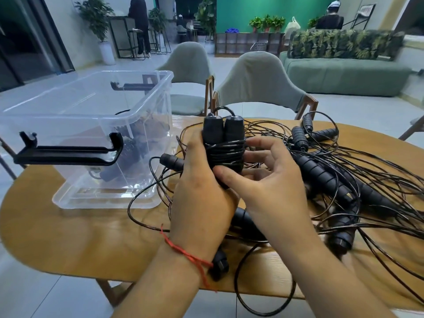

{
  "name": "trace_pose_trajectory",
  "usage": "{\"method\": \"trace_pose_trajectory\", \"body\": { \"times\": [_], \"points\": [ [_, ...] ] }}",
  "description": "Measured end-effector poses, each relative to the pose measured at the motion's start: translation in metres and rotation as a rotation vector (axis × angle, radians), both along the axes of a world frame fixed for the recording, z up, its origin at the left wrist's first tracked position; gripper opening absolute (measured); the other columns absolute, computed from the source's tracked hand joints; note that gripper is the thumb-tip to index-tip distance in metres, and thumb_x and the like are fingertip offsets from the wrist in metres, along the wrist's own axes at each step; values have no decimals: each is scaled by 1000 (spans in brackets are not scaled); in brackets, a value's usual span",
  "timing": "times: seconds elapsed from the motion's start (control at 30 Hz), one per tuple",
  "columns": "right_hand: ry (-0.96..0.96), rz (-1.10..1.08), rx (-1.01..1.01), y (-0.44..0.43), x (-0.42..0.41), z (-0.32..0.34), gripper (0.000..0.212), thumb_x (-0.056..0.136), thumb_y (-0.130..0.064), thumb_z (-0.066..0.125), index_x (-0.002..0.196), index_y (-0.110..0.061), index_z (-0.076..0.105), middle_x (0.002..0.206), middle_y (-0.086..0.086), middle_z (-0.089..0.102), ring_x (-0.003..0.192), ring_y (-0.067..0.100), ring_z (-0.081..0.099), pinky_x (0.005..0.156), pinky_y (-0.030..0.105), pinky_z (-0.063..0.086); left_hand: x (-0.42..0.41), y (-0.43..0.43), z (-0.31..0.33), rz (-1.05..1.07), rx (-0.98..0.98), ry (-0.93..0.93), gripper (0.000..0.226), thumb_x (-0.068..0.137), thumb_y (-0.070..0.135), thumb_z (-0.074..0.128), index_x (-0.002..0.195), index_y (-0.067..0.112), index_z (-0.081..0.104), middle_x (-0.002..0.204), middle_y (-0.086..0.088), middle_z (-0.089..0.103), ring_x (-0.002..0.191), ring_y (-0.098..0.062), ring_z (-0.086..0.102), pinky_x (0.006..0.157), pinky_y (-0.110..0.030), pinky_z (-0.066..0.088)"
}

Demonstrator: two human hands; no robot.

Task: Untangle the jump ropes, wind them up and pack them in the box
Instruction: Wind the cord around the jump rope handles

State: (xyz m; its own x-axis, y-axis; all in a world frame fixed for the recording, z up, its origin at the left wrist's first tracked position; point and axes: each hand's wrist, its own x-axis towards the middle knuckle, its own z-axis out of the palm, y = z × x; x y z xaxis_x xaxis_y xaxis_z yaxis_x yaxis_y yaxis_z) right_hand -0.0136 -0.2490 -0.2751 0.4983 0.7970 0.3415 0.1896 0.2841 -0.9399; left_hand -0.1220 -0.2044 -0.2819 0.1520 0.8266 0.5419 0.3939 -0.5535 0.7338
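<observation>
Wound jump rope (223, 154) is held upright above mid-tabletop (68, 237), with the left hand (202, 191) grip clamped round both handles. The cord looks thin and springy, so I'd hold across the wraps. The right hand (270, 187) cups its side, thumb touching; can't tell if it's pinching. The box (80, 125) sits near the left edge.

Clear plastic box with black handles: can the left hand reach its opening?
Probably yes. The clear plastic box stands lidless beside the left hand, which grips the wound black jump-rope bundle; only loose black rope loops lie on the wooden table between.
</observation>
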Motion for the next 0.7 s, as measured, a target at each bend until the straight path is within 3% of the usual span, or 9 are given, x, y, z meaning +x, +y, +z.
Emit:
{"method": "trace_pose_trajectory", "body": {
  "times": [0.1,0.17,0.23,0.33,0.4,0.5,0.6,0.7],
  "points": [
    [60,-4,55,1,8,1,50,73,-14,97,113,-30,70,101,-14,78,81,13,79,70,27,62,-5,7,2,-196,-116,-58,89,82,25,85,151,47,34,124,18,69,108,1,68,93,-31,58],
    [100,5,60,1,16,4,46,77,-12,94,115,-29,72,101,-11,80,85,19,80,72,37,66,-11,13,4,-437,-219,-145,91,87,12,84,157,41,35,133,14,68,122,-7,67,102,-39,57],
    [126,12,55,2,21,5,44,80,-14,92,117,-26,73,102,-8,80,89,22,81,76,47,67,-14,18,6,-533,-304,-261,83,91,5,79,158,33,38,144,8,62,129,-14,65,107,-41,55],
    [125,-13,49,4,21,3,43,80,-19,92,117,-29,73,105,-9,80,92,22,80,81,51,67,-15,26,5,-370,-419,-447,57,89,22,81,140,28,56,135,1,64,117,-15,72,100,-45,60],
    [126,-23,55,5,20,0,42,80,-22,92,117,-31,73,108,-10,80,94,22,80,81,50,66,-15,30,2,-281,-426,-435,47,85,35,84,127,24,66,120,0,73,108,-17,75,96,-50,61],
    [116,-15,74,5,20,1,44,81,-22,92,120,-30,73,111,-5,80,95,22,80,80,47,67,-14,25,4,-302,-409,-459,28,94,23,80,120,19,73,111,2,79,107,-15,75,100,-48,59],
    [87,-9,116,3,18,7,45,82,-19,92,122,-23,73,111,-3,80,95,19,80,77,36,66,-19,22,10,-345,-372,-422,27,97,21,74,124,20,72,114,5,79,111,-12,74,99,-43,59],
    [98,6,159,0,11,14,41,82,-14,90,119,-18,74,109,-1,81,94,21,80,78,38,67,-31,21,22,-377,-357,-374,28,97,23,72,125,20,72,115,6,79,111,-11,74,99,-40,60]
  ]
}}
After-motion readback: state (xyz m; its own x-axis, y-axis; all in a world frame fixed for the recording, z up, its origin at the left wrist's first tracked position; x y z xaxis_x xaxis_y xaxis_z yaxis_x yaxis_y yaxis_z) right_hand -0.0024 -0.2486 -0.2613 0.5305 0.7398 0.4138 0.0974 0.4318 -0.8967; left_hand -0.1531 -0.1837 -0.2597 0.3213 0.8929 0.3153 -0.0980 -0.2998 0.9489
